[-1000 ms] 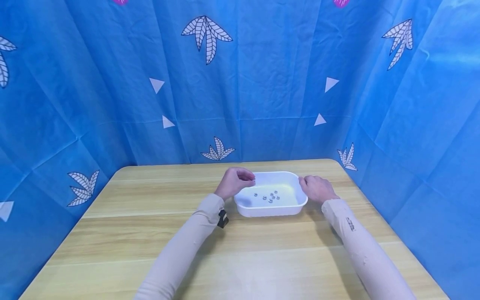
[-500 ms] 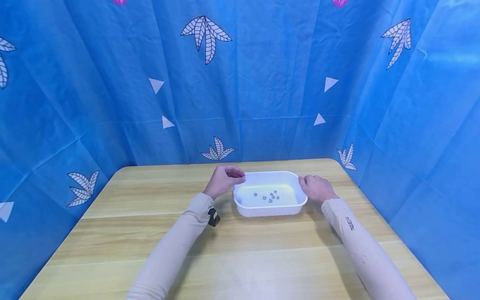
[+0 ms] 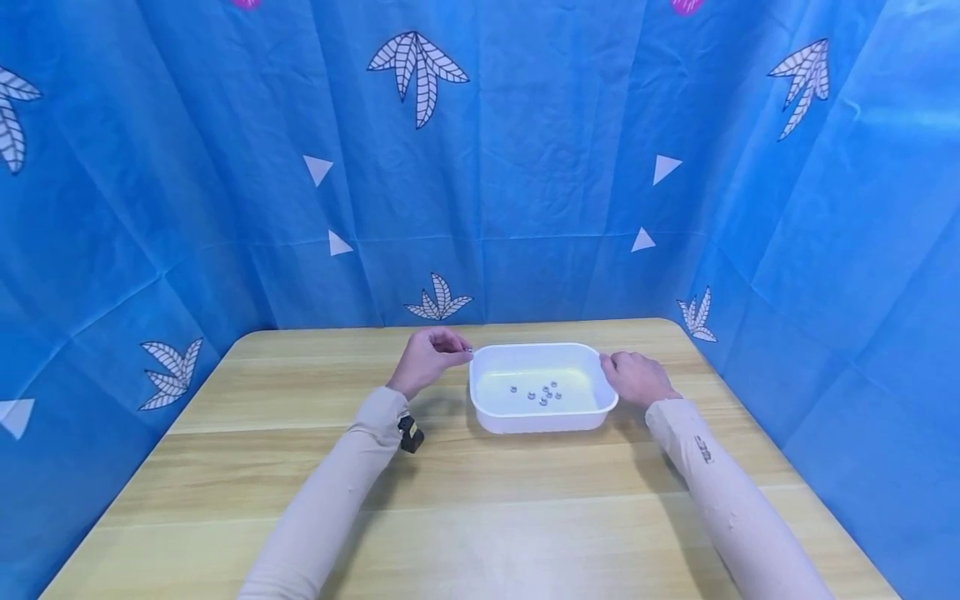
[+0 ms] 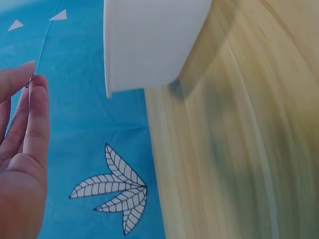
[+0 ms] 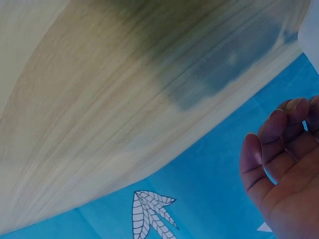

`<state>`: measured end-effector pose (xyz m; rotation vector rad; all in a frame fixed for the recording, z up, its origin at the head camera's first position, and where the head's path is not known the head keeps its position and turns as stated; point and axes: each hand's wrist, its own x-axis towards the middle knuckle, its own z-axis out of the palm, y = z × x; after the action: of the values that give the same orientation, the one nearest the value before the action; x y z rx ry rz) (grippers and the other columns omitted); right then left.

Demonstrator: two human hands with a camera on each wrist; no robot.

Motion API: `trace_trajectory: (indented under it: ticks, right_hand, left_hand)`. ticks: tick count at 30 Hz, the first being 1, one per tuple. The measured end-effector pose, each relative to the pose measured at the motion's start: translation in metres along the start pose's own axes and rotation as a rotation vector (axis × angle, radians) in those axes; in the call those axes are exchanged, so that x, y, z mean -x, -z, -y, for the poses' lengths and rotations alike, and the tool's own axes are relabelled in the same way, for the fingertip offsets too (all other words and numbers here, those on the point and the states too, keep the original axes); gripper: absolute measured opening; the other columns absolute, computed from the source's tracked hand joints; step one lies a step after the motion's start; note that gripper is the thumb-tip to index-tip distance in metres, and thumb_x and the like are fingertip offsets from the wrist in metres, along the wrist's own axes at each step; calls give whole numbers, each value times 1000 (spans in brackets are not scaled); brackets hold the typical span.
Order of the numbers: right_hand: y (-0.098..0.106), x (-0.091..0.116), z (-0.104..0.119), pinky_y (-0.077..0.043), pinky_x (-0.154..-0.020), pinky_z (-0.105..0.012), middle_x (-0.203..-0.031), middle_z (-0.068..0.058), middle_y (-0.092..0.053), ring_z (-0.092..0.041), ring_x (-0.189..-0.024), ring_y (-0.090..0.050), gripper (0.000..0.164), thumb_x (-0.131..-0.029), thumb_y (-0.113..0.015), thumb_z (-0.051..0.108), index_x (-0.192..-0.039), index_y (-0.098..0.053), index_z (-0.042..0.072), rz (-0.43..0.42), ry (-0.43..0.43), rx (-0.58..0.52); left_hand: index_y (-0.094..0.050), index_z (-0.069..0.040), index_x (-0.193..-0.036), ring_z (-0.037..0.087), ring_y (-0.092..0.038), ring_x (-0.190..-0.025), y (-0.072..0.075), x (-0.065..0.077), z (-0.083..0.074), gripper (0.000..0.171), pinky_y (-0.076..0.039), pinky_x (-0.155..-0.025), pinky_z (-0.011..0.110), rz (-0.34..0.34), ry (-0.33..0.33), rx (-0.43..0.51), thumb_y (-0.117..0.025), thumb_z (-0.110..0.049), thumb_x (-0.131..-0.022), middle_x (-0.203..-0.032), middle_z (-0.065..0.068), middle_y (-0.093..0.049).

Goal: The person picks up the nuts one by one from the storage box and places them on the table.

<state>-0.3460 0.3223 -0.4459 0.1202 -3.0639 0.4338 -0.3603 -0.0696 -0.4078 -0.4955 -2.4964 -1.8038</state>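
A white plastic basin [image 3: 543,423] stands toward the back of the table, with several small shiny metal pieces [image 3: 543,402] scattered on its floor. My left hand [image 3: 429,360] is just outside the basin's left end, pinching one such metal piece [image 4: 31,78] between thumb and forefinger. Its exact kind is too small to tell. At the other end, my right hand [image 3: 634,378] grips the basin's right rim. In the right wrist view its curled fingers [image 5: 277,124] show beside a corner of the basin, while the thumb is hidden.
The wood-patterned table [image 3: 480,517] reaches back to a blue patterned curtain [image 3: 555,167], which also hangs along both sides. A small black device [image 3: 410,434] is strapped at the left wrist.
My left hand has moved left from over the basin to outside its left rim, carrying the pinched metal piece. My right hand and the basin have stayed in place.
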Motion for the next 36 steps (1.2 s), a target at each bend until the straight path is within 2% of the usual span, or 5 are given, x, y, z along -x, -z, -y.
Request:
trace_trajectory:
  ticks: [11, 17, 26, 36]
  right_hand:
    - [1, 1, -1, -49, -104, -64, -132, -30, -66, -51, -122, -62, 66, -111, -23, 44, -135, -61, -5, -6, 5, -3]
    - [3, 1, 1, -49, -104, -64, -132, -31, -66, -51, -122, -62, 65, -111, -24, 42, -135, -61, -5, 0, 9, -2]
    - [3, 1, 2, -49, -103, -64, -131, -30, -66, -51, -121, -62, 65, -111, -24, 43, -134, -61, -5, 4, 4, -3]
    - [1, -1, -1, -50, -102, -64, -131, -29, -67, -50, -121, -62, 65, -111, -25, 43, -133, -63, -4, 11, 2, -7]
  left_hand:
    - [-56, -4, -79, 20, -76, -97, 22, 5, 9, 26, -63, -86, 28, -27, 30, 73, -81, -1, -85, -111, 19, -76]
    - [-52, -8, -76, 17, -76, -95, 35, 7, 23, 31, -63, -85, 26, -53, 44, 81, -82, -2, -84, -111, 20, -76]
    - [-49, -12, -71, 9, -75, -89, 56, 11, 42, 36, -60, -80, 20, -82, 36, 58, -80, 0, -85, -107, 17, -78]
    - [-49, -12, -72, 15, -76, -93, 71, 21, 57, 36, -59, -82, 22, -105, 93, -3, -81, -3, -86, -110, 17, -78]
